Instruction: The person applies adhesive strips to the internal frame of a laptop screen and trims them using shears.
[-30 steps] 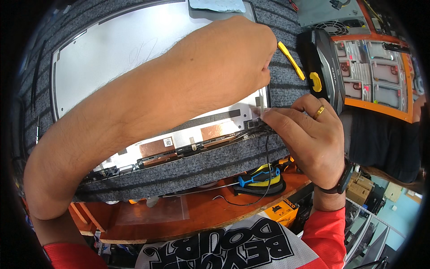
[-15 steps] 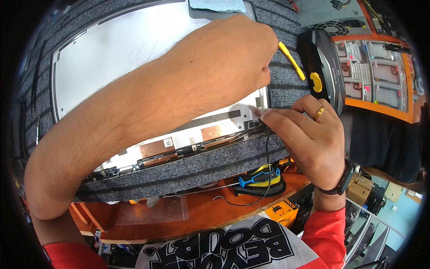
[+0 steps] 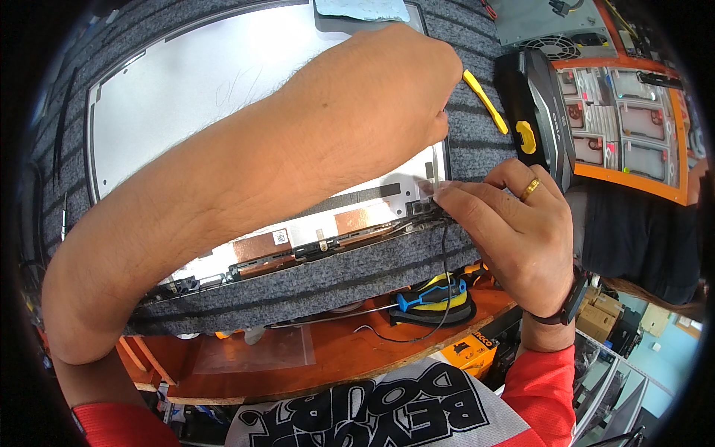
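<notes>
A silver-white laptop screen panel or lid lies on the grey mat, with copper foil patches and hinge parts along its near edge. My left arm reaches across it. My left hand is closed above the panel's right side; its fingertips and anything in them are hidden. Below it, a thin translucent strip runs down along the right edge to my right hand. That hand, wearing a ring, is closed, thumb and forefinger pinching the strip's lower end at the near right corner, beside the black hinge.
A yellow pry tool lies right of the panel, beside a black case. A blue-handled screwdriver rests on the wooden edge near a clear plastic bag. A black cable hangs from the corner. A blue pouch sits on the far edge.
Almost nothing differs. My left forearm and hand have shifted very slightly; my right hand keeps its pinch at the corner.
</notes>
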Tool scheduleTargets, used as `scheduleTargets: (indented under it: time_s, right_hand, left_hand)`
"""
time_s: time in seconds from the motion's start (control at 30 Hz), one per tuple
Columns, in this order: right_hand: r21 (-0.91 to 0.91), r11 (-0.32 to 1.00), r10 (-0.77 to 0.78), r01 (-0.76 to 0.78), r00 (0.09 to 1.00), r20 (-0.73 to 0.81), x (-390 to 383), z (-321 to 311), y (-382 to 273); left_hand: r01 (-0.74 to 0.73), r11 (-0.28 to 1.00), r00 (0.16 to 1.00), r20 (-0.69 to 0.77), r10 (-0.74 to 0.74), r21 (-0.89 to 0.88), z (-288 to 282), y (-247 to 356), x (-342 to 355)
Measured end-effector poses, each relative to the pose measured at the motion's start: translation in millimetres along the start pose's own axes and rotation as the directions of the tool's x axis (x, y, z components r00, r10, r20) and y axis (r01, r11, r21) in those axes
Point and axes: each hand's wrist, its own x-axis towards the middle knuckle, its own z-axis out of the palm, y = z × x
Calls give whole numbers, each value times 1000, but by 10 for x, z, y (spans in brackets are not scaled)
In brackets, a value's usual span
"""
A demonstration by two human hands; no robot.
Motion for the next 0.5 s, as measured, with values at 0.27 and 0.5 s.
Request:
scheduleTargets:
  time_s: [0.27,0.5]
  right_hand:
    - [-7,1000,-2,2,1000,13,-1,-7,-1]
    - [-15,1000,-8,8,1000,25,11,-18,1]
  left_hand:
    - [51,998,997,55,-53,36,-26,-14,27]
    - [46,999,999,28,-46,7,-3,-29,20]
